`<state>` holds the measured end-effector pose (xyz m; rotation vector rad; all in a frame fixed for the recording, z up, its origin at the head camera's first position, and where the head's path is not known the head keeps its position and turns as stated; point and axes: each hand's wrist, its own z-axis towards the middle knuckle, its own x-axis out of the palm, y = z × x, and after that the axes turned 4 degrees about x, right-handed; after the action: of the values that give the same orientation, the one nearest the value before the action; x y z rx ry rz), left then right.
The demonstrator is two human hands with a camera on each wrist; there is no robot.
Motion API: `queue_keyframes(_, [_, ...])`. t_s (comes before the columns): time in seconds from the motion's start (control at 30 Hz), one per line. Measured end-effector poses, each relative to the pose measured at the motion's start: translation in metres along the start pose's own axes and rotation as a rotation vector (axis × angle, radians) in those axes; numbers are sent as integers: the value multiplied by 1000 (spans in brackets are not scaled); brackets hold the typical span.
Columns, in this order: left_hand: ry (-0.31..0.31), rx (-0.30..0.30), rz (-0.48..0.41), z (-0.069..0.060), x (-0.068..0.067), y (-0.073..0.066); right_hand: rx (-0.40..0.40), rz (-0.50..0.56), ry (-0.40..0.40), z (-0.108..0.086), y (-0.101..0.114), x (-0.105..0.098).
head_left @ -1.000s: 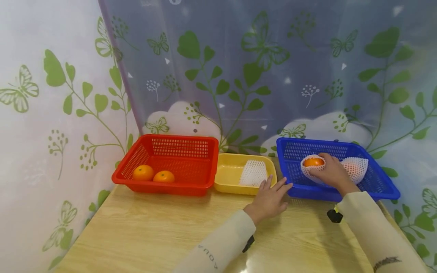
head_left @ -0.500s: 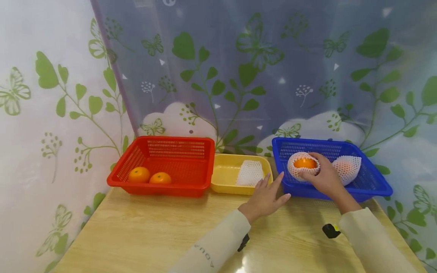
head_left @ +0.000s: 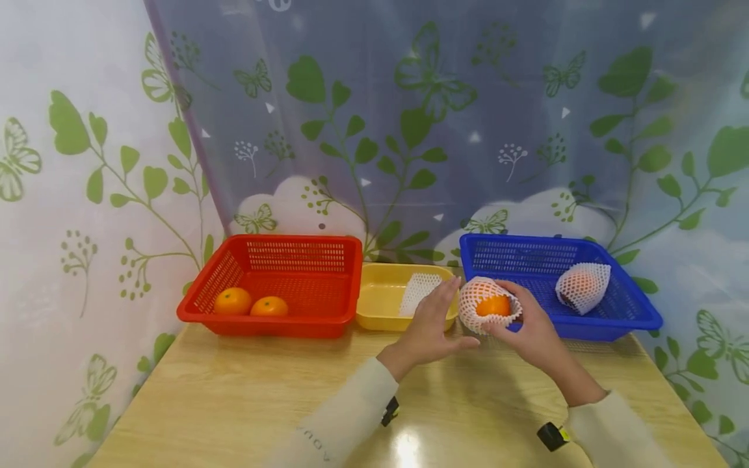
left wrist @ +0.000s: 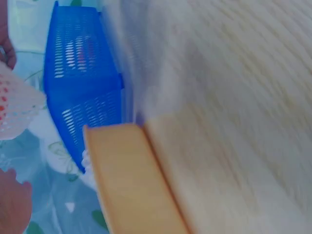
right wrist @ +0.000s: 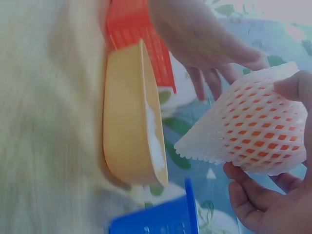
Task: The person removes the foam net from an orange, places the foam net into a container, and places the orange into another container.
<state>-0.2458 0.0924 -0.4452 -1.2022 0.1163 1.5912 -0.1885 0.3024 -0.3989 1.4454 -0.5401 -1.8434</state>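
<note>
My right hand point(head_left: 535, 331) grips an orange in a white foam net sleeve point(head_left: 474, 305), over the near left corner of the blue basket point(head_left: 620, 330). Orange skin shows through the sleeve's open end. In the right wrist view, the thumb and fingers hold the netted orange point(right wrist: 263, 129) from its side, and the sleeve tapers to a narrow end. My left hand point(head_left: 424, 331) reaches up beside the sleeve with its fingers extended and thumb apart. Whether it touches the net cannot be told. Another netted fruit point(head_left: 584, 286) lies in the blue basket.
A shallow yellow tray point(head_left: 374, 320) stands between the baskets, with a flat white foam net point(head_left: 418, 292) in it. On the left, the red basket point(head_left: 310, 327) holds two oranges point(head_left: 233, 301). A patterned curtain hangs behind the wooden table point(head_left: 263, 390).
My right hand has lifted the netted orange leftward and toward me, out of the blue basket. My left hand has shifted left and turned, its fingers now pointing up beside the fruit.
</note>
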Motion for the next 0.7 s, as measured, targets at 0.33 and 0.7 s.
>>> queue_keyframes(0.33, [-39,103,-71,-34,-30,1,-55,46,53,-13,19,22])
queue_keyframes(0.7, [-60,140,-112,-72,-45,-3,-126,140,122,-26,25,56])
